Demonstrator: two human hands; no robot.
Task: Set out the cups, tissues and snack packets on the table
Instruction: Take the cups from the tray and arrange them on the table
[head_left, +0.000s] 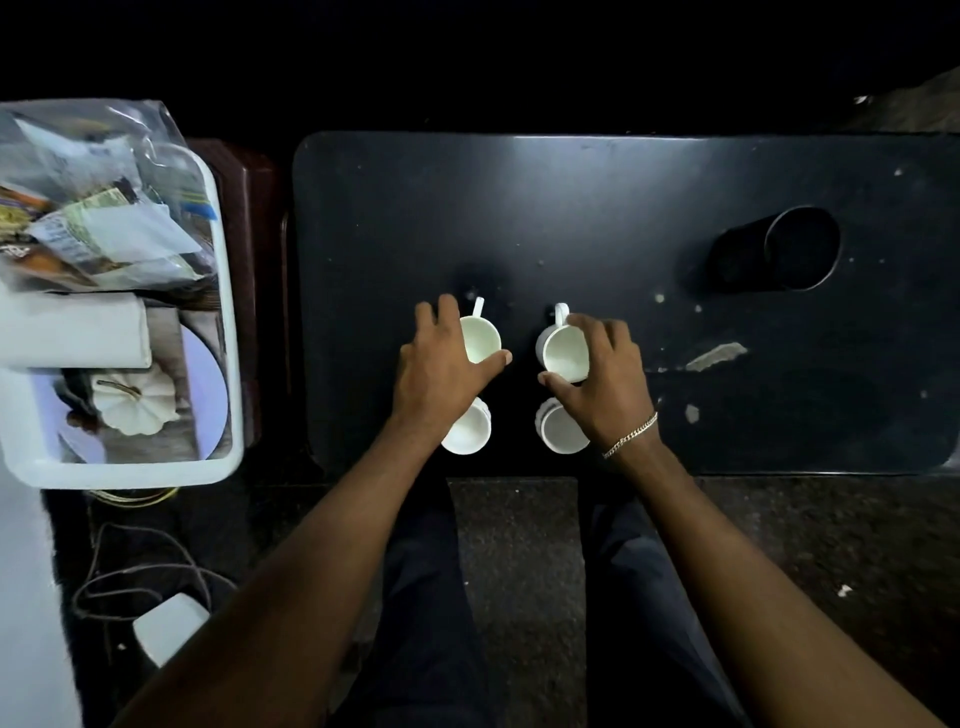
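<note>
Clasping a far white cup each, the left hand (441, 358) takes the far left cup (480, 338) and the right hand (602, 369) the far right cup (563, 351), both grips closed round the rims on the dark worktop (571, 208); two near cups (467, 428) stand just behind them.

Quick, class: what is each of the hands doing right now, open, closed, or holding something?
Left hand: closed around the far left cup.
Right hand: closed around the far right cup.
</note>
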